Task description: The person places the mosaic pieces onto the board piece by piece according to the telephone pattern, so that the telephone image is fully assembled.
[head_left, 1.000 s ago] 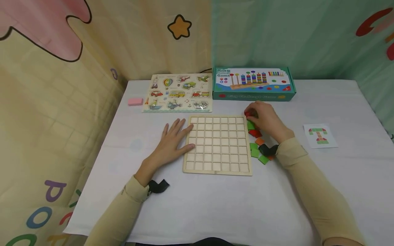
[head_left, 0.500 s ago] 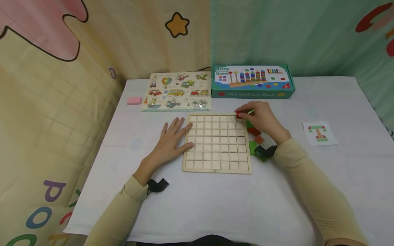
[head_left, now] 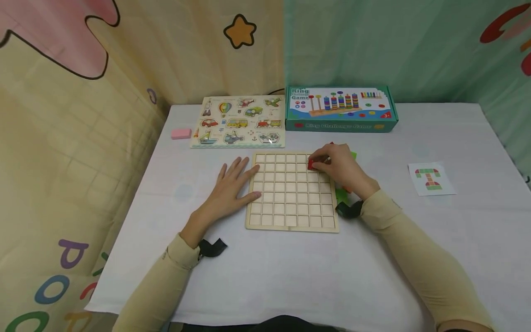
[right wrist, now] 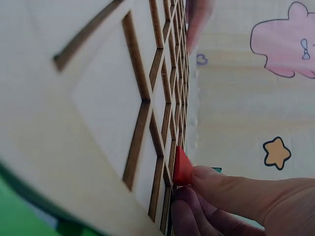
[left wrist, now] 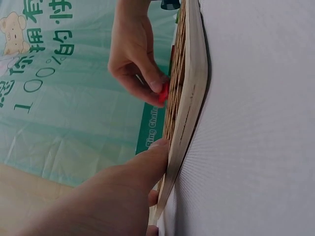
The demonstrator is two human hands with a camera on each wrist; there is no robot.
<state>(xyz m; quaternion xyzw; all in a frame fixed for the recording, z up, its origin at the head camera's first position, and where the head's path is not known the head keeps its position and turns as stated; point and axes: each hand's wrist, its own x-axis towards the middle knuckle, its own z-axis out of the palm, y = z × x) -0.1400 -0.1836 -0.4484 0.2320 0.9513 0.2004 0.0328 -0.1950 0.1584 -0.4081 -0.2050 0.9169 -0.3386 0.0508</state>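
A pale wooden board (head_left: pixel 292 230) with a grid of square cells lies on the white table. My right hand (head_left: pixel 341 167) pinches a small red tile (head_left: pixel 310 164) between thumb and fingertips, over the board's upper right cells. In the right wrist view the red tile (right wrist: pixel 182 167) has a slanted edge and stands right at the grid. My left hand (head_left: pixel 229 190) rests with spread, straight fingers on the board's left edge. Green tiles (head_left: pixel 342 196) show beside the board's right edge, partly hidden by my right hand and wrist.
A card (head_left: pixel 432 180) with a coloured tile pattern lies at the right. Behind the board are a picture puzzle (head_left: pixel 238 122) of vehicles and a green game box (head_left: pixel 342 109). A pink block (head_left: pixel 181 133) sits at the back left.
My right hand has brought a red tile from the pile beside the board's right edge leftward over the upper right cells. My left hand has stayed on the board's edge.
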